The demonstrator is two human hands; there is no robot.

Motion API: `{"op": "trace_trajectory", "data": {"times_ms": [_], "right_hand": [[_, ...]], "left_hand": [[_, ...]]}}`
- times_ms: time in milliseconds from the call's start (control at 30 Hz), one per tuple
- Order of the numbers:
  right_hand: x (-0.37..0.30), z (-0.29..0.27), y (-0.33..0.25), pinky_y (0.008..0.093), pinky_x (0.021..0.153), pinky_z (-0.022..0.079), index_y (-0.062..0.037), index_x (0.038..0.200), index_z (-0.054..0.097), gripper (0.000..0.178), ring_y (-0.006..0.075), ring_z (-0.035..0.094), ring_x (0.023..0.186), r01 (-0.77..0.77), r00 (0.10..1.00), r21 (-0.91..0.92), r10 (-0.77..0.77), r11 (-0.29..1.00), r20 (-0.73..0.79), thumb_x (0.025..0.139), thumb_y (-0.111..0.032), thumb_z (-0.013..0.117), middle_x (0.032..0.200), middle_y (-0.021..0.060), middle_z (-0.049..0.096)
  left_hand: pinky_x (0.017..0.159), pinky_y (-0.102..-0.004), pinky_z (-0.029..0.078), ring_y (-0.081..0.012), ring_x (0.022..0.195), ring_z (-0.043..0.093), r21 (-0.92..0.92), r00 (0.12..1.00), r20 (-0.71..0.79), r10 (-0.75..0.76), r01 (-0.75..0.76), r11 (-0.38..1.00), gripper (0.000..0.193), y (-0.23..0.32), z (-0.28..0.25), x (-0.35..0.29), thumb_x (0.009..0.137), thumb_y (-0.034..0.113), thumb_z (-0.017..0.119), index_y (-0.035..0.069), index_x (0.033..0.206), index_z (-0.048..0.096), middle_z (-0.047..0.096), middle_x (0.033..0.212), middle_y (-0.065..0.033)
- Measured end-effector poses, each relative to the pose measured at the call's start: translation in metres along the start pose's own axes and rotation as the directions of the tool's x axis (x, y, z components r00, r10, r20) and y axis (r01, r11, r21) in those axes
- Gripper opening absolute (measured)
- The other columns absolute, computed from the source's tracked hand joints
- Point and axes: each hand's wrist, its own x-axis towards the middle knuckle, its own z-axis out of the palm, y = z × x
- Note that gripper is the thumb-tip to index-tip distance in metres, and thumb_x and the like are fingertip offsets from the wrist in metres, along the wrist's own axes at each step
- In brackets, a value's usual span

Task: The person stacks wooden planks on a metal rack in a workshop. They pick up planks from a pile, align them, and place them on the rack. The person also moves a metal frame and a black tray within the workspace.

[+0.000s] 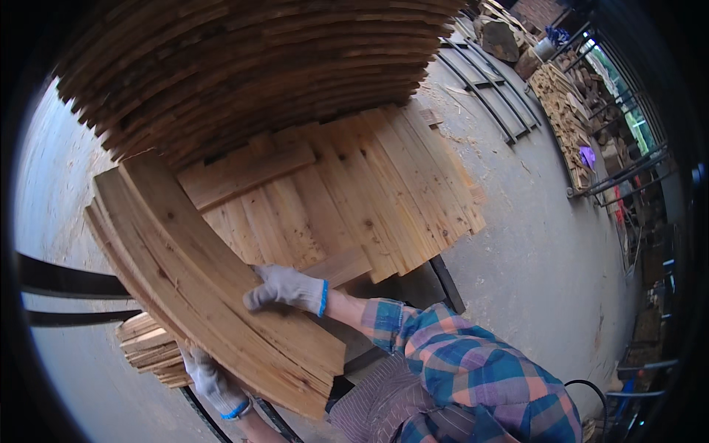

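Observation:
Several long wooden planks (214, 284) lie together as a bundle, slanting from the upper left down toward my body. My right hand (284, 288), in a grey-white glove with a blue cuff, is closed on the right edge of these planks, its thumb along the upper face. At their left edge, my left hand (210, 380) wears the same kind of glove and grips from the side, its fingers partly hidden under the wood. Beyond my right hand, a layer of pale boards (369, 184) lies side by side, with a crosswise board (251, 173) on top.
A tall stack of planks (258, 66) rises at the back. Short wood pieces (151, 347) sit on a rack left of my left hand. Black metal bars (74, 277) stick out at the left. A metal frame (491, 88) and a wood-filled bin (561, 118) stand at the far right.

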Motion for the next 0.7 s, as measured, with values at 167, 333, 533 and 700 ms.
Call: {"op": "trace_trajectory", "data": {"times_ms": [167, 333, 533, 700], "right_hand": [[0.066, -0.121, 0.071, 0.0422, 0.085, 0.051, 0.0024, 0.108, 0.062, 0.063, 0.0375, 0.064, 0.101, -0.259, 0.838, -0.212, 0.11, 0.942, -0.535, 0.075, -0.05, 0.074, 0.106, 0.0243, 0.066], [0.024, -0.184, 0.069, 0.0447, 0.092, 0.048, -0.0023, 0.117, 0.062, 0.072, 0.0402, 0.061, 0.108, -0.357, 0.78, -0.216, 0.163, 0.909, -0.604, 0.066, -0.05, 0.077, 0.115, 0.0248, 0.065], [-0.139, -0.297, 0.084, 0.0383, 0.09, 0.049, 0.0015, 0.13, 0.055, 0.078, 0.0324, 0.065, 0.105, -0.23, 0.71, -0.24, -0.006, 0.943, -0.704, 0.066, -0.038, 0.078, 0.113, 0.0206, 0.068], [-0.254, -0.446, 0.067, 0.0292, 0.085, 0.05, 0.0054, 0.124, 0.059, 0.062, 0.0151, 0.062, 0.095, -0.132, 0.684, -0.007, 0.086, 0.991, -0.724, 0.071, -0.02, 0.078, 0.107, 0.0107, 0.069]], "left_hand": [[0.083, -0.0501, 0.05, -0.0447, 0.106, 0.06, 0.967, 0.992, 0.099, 0.08, -0.115, 0.226, 0.075, -0.079, 0.131, 0.095, 0.087, 0.063, 0.055, 0.012, 0.141, 0.045, 0.051, 0.124, -0.034], [0.078, -0.0502, 0.051, -0.0463, 0.094, 0.061, 0.997, 0.991, -0.028, 0.131, 0.018, 0.076, 0.079, -0.09, 0.161, 0.094, 0.08, 0.064, 0.062, 0.01, 0.136, 0.052, 0.051, 0.117, -0.0322], [0.101, -0.0462, 0.043, -0.0463, 0.128, 0.044, 0.971, 0.958, 0.039, 0.284, -0.104, 0.217, 0.084, -0.113, 0.137, 0.108, 0.087, 0.06, 0.06, 0.008, 0.148, 0.037, 0.037, 0.145, -0.0303], [0.109, -0.0614, 0.026, -0.0481, 0.138, 0.027, 0.959, 0.954, 0.239, 0.179, -0.203, -0.198, 0.083, -0.11, 0.221, 0.066, 0.083, 0.061, 0.061, 0.02, 0.15, 0.035, 0.032, 0.154, -0.0158]]}}
